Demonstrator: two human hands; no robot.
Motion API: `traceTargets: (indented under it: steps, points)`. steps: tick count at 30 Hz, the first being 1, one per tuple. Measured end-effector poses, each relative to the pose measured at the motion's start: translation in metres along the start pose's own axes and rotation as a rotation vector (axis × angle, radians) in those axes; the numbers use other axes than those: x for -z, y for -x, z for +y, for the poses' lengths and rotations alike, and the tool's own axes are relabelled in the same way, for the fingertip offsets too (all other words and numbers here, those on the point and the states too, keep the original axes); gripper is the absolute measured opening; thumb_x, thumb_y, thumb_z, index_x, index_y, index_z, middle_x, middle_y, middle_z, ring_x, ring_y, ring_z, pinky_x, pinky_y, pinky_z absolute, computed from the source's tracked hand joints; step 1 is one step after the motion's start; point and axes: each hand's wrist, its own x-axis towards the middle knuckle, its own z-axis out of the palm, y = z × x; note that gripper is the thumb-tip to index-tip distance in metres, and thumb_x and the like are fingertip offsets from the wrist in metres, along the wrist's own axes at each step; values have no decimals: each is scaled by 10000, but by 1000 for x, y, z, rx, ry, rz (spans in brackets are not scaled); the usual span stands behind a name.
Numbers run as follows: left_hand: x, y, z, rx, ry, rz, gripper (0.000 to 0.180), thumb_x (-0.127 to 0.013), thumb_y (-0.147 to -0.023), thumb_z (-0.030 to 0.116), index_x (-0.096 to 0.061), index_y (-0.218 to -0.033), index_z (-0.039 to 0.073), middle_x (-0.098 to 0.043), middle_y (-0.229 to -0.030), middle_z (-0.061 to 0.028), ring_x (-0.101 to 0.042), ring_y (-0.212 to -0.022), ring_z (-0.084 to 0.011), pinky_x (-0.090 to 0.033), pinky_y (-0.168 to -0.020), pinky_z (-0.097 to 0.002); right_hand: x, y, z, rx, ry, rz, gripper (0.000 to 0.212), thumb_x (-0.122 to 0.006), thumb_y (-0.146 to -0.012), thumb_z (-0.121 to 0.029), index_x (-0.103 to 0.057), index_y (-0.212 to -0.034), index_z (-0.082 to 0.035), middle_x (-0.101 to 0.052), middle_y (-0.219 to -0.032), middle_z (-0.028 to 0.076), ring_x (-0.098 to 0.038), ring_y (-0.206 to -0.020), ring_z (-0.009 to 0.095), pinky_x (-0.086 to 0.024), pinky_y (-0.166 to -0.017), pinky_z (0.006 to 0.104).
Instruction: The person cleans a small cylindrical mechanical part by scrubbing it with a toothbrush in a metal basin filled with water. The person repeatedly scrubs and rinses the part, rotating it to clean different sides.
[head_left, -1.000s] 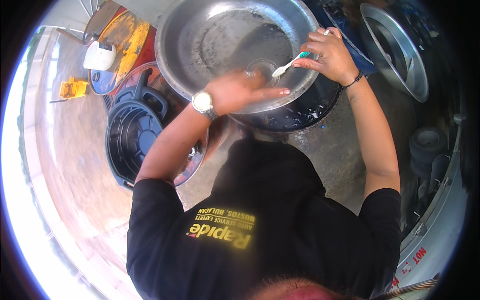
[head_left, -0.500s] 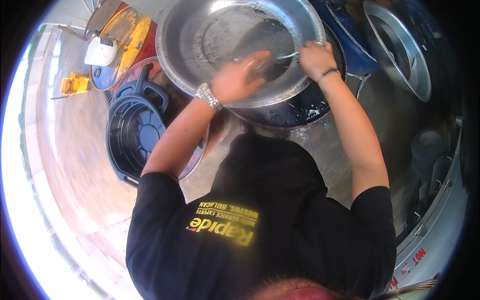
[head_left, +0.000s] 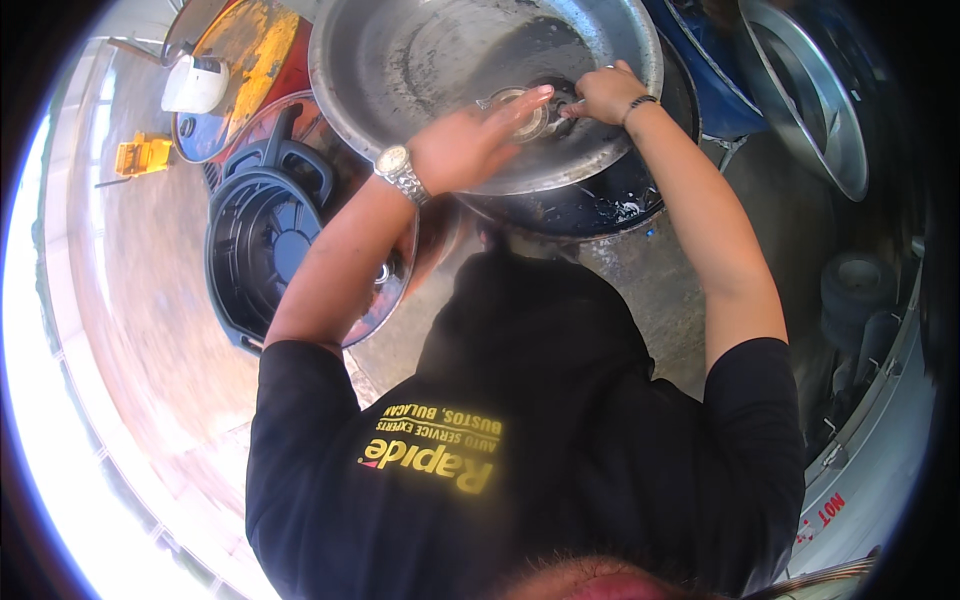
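Note:
A wide metal basin (head_left: 370, 95) with a wet, dirty bottom stands before me on a dark drum (head_left: 590, 212). Over its near right part, my left hand (head_left: 470, 145), wearing a metal watch, holds a round metal part (head_left: 532, 122); its fingers lie straight along the part and the thumb is hidden. Close beside it, my right hand (head_left: 602, 96) is closed, its fingers pointing down at the part. The thin pale tool in that hand is mostly hidden now; its kind cannot be made out.
A dark drain pan (head_left: 225, 250) with a handle sits at left. Behind it are a yellow-stained drum top (head_left: 245, 60), a white container (head_left: 195, 85) and a yellow object (head_left: 145, 155). Another metal basin (head_left: 835, 130) leans at right, beside a blue drum (head_left: 715, 75).
My right hand has moved left and slightly up, bringing its thin tool to the round part. My left hand has turned, and the part shows more plainly.

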Motion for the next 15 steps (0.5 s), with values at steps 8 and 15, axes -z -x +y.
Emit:
traceTargets:
  steps: [8, 15]
  points:
    - [16, 0, -4, 109, 6, -179, 923, -640, -914, 34, -123, -1654, 228, -672, -1328, -127, -730, -906, -385, -615, -783, -496, 40, 67, 28, 130, -483, 345, 595, -750, -799, -666, -774, -880, -77, -722, -870, 94, -667, -892, 274, -408, -939, 400]
    - [16, -8, 6, 42, -99, -220, 924, -629, -905, 47, -137, -1656, 269, -663, -1341, -129, -705, -765, -396, -602, -689, -504, 54, 62, -3, 313, -278, 461, 523, -749, -822, -614, -727, -814, -92, -690, -797, 53, -660, -870, 257, -421, -900, 413]
